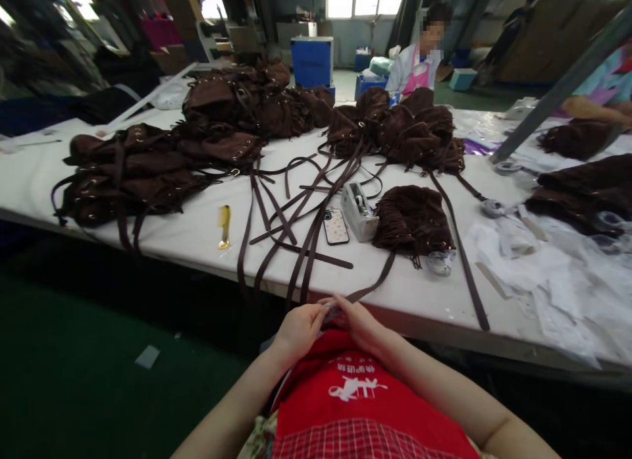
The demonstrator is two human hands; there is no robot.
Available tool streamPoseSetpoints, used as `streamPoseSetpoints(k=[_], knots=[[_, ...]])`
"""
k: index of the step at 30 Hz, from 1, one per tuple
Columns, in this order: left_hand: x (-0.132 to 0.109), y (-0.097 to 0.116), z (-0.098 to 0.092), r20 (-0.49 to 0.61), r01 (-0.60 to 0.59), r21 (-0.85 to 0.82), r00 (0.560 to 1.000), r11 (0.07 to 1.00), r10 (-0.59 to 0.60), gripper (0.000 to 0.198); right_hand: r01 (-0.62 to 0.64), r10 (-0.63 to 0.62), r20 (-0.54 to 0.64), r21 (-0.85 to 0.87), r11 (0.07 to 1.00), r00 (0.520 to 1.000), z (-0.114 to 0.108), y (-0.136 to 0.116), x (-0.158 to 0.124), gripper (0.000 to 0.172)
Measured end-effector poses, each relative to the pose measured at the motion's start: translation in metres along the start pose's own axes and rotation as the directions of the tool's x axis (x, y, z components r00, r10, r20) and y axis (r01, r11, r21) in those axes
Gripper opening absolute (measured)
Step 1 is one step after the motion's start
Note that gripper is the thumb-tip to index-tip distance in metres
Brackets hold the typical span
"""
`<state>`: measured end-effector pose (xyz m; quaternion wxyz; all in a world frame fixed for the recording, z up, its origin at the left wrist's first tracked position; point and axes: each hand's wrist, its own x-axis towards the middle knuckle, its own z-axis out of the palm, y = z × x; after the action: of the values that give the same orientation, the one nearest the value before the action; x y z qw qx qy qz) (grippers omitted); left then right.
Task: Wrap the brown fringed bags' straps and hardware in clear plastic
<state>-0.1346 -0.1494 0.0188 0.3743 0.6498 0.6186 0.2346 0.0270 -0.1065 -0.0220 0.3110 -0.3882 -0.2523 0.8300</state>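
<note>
My left hand (301,327) and my right hand (363,322) meet close to my body, just below the table edge. Their fingers are closed around the end of a dark brown strap (378,282). Something clear and shiny, like plastic film, shows between them; most of it is hidden by the fingers. The strap runs up over the edge to a brown fringed bag (415,218) on the white table (207,255). Left of that bag stand a tape dispenser (359,212) and a phone in a patterned case (336,226).
Several loose straps (281,248) cross the table, some hanging over its edge. A yellow tool (224,227) lies to their left. Brown bags (133,172) are piled left and behind. A grey post (557,87) and crumpled white wrapping (538,261) are at right. A co-worker (415,67) is across the table.
</note>
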Motion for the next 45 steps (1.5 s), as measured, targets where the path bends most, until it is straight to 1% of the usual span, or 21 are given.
streamPoseSetpoints(k=[2, 5, 7, 11, 15, 18, 20, 21, 22, 24, 25, 27, 29, 32, 36, 38, 39, 40, 43, 44, 45], knots=[[-0.006, -0.012, -0.006, -0.011, 0.095, 0.021, 0.995, 0.995, -0.095, 0.050, -0.045, 0.052, -0.067, 0.101, 0.994, 0.996, -0.016, -0.011, 0.001, 0.034], [-0.013, -0.023, -0.008, 0.009, 0.200, -0.017, 0.980, 0.980, -0.200, 0.052, -0.019, 0.055, -0.181, 0.195, 0.981, 0.982, -0.034, -0.030, 0.008, 0.020], [-0.012, -0.021, -0.004, 0.019, 0.187, -0.043, 0.982, 0.981, -0.187, 0.053, 0.030, 0.010, -0.197, 0.200, 0.979, 0.980, -0.037, -0.037, 0.013, 0.016], [0.000, -0.003, 0.010, 0.014, 0.111, -0.051, 0.994, 0.993, -0.111, 0.054, 0.170, -0.135, -0.229, 0.141, 0.975, 0.964, -0.028, -0.036, 0.022, 0.021], [0.020, 0.010, 0.017, 0.001, 0.072, -0.044, 0.997, 0.996, -0.072, 0.055, 0.243, -0.262, -0.189, -0.118, 0.963, 0.947, -0.023, -0.023, 0.023, 0.027], [0.037, 0.012, 0.020, -0.039, 0.063, 0.015, 0.997, 0.998, -0.062, 0.049, 0.233, -0.288, -0.058, -0.445, 0.865, 0.956, -0.026, -0.025, 0.017, 0.022], [0.045, 0.011, 0.021, -0.079, 0.053, 0.080, 0.996, 0.995, -0.047, 0.044, 0.256, -0.336, 0.013, -0.676, 0.691, 0.942, -0.035, -0.043, 0.012, 0.017], [0.047, 0.011, 0.021, -0.092, 0.046, 0.103, 0.995, 0.994, -0.036, 0.042, 0.280, -0.414, 0.034, -0.788, 0.549, 0.910, -0.042, -0.058, 0.012, 0.015], [0.048, 0.011, 0.020, -0.095, 0.035, 0.110, 0.995, 0.993, -0.025, 0.041, 0.288, -0.520, 0.059, -0.882, 0.373, 0.852, -0.050, -0.076, 0.012, 0.016], [0.045, 0.011, 0.019, -0.083, 0.013, 0.074, 0.996, 0.997, -0.006, 0.042, 0.202, -0.755, 0.172, -0.978, -0.053, 0.633, -0.070, -0.115, 0.016, 0.028], [0.043, 0.012, 0.018, -0.077, 0.001, 0.039, 0.997, 0.999, 0.002, 0.042, 0.124, -0.785, 0.257, -0.966, -0.227, 0.564, -0.080, -0.134, 0.021, 0.040], [0.037, 0.014, 0.014, -0.087, -0.015, -0.028, 0.996, 0.999, 0.013, 0.042, -0.011, -0.765, 0.366, -0.899, -0.438, 0.530, -0.101, -0.167, 0.031, 0.045], [0.030, 0.013, 0.006, -0.118, -0.006, -0.071, 0.993, 0.997, -0.003, 0.043, -0.096, -0.735, 0.411, -0.837, -0.538, 0.539, -0.120, -0.190, 0.039, 0.039], [0.020, 0.002, -0.014, -0.164, 0.059, -0.140, 0.983, 0.988, -0.081, 0.044, -0.141, -0.718, 0.431, -0.798, -0.586, 0.547, -0.145, -0.210, 0.044, 0.036], [0.000, -0.029, -0.045, -0.182, 0.148, -0.201, 0.966, 0.968, -0.186, 0.046, -0.076, -0.605, 0.395, -0.793, -0.605, 0.692, -0.174, -0.214, 0.039, 0.037], [-0.013, -0.046, -0.059, -0.193, 0.178, -0.183, 0.958, 0.967, -0.213, 0.048, -0.064, -0.595, 0.355, -0.821, -0.567, 0.721, -0.182, -0.211, 0.033, 0.038], [-0.020, -0.055, -0.066, -0.209, 0.194, -0.177, 0.951, 0.965, -0.230, 0.049, -0.059, -0.619, 0.347, -0.841, -0.538, 0.704, -0.181, -0.209, 0.029, 0.037], [-0.028, -0.062, -0.071, -0.231, 0.214, -0.181, 0.939, 0.960, -0.253, 0.050, -0.051, -0.663, 0.349, -0.862, -0.505, 0.662, -0.178, -0.205, 0.024, 0.035], [-0.052, -0.079, -0.080, -0.247, 0.285, -0.238, 0.907, 0.928, -0.342, 0.053, 0.024, -0.839, 0.326, -0.936, -0.352, 0.436, -0.148, -0.186, 0.008, 0.032], [-0.058, -0.082, -0.080, -0.220, 0.309, -0.258, 0.904, 0.915, -0.367, 0.053, 0.084, -0.872, 0.283, -0.958, -0.273, 0.398, -0.133, -0.174, 0.004, 0.031], [-0.064, -0.083, -0.079, -0.179, 0.330, -0.273, 0.906, 0.904, -0.385, 0.054, 0.168, -0.874, 0.226, -0.971, -0.169, 0.431, -0.116, -0.160, 0.000, 0.028]])
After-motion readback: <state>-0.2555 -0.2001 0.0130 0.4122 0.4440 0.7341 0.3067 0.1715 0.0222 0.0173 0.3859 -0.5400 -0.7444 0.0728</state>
